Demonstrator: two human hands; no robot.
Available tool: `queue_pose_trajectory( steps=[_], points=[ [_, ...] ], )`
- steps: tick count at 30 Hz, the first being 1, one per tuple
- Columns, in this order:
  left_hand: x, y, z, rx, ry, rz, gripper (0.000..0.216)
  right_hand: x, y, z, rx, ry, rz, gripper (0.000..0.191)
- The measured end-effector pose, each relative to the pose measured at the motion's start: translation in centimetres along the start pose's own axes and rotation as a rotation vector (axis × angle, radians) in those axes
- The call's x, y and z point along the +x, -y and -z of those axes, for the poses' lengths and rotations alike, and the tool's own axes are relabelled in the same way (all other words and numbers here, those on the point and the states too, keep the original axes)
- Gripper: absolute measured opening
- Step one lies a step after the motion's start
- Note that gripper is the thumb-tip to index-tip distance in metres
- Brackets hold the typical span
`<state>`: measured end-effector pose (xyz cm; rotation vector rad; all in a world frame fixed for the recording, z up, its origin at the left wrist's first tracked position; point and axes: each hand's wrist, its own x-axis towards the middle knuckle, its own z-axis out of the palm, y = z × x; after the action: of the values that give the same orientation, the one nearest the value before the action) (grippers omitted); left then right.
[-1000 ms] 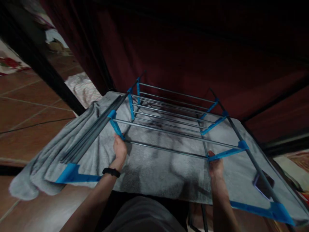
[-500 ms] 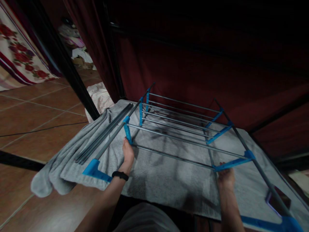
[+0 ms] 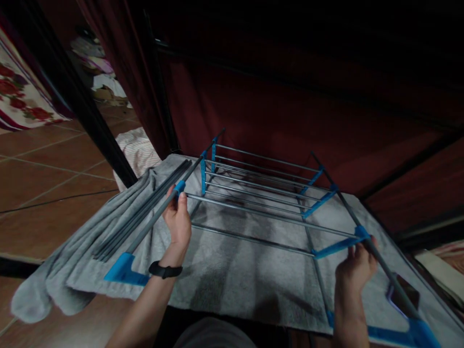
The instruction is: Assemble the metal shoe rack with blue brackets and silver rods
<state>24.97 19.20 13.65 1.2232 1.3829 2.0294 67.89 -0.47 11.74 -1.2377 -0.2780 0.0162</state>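
Note:
A rack [image 3: 250, 206] of grey metal tubes and blue plastic brackets lies on its side on a grey blanket [image 3: 232, 275]. At its left side, my left hand [image 3: 177, 220] is closed around a blue bracket [image 3: 180, 186], thumb in front and fingers behind the long tube. My right hand [image 3: 357, 268] grips the rack's right side by another blue bracket [image 3: 361, 232], its fingers partly hidden behind the bracket and tube. Several cross tubes span the two sides. A black band [image 3: 165, 269] circles my left wrist.
Several loose grey tubes [image 3: 145, 208] lie on the blanket left of the rack. A phone [image 3: 404, 294] rests at the right, partly behind the rack's tube. Dark red curtains [image 3: 253, 106] hang behind, and a black post [image 3: 87, 111] stands at the left over the tiled floor.
My left hand has moved up from the bracket's lower end to its top at the tube. My right hand has shifted right and up along its bracket to the side tube.

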Motion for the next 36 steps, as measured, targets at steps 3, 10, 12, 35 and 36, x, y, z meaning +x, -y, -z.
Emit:
queue_pose_trajectory(
  steps=[3, 10, 12, 35, 36],
  points=[
    [0.3, 0.3, -0.3, 0.018, -0.019, 0.006, 0.043, -0.4, 0.3, -0.3, 0.035, -0.028, 0.047, 0.059],
    [0.4, 0.1, -0.9, -0.011, -0.075, -0.021, 0.034, -0.6, 0.3, -0.5, 0.026, -0.034, 0.072, 0.053],
    [0.4, -0.1, -1.1, -0.025, -0.080, -0.040, 0.031, -0.6, 0.3, -0.7, 0.026, -0.042, 0.057, 0.050],
    [2.0, -1.2, -2.8, -0.061, -0.162, 0.028, 0.032, 1.6, 1.8, -1.4, 0.161, -0.134, -0.078, 0.030],
    [2.0, -1.1, -2.9, -0.064, -0.158, 0.029, 0.032, 1.8, 1.8, -1.4, 0.168, -0.136, -0.082, 0.029]
  ],
)
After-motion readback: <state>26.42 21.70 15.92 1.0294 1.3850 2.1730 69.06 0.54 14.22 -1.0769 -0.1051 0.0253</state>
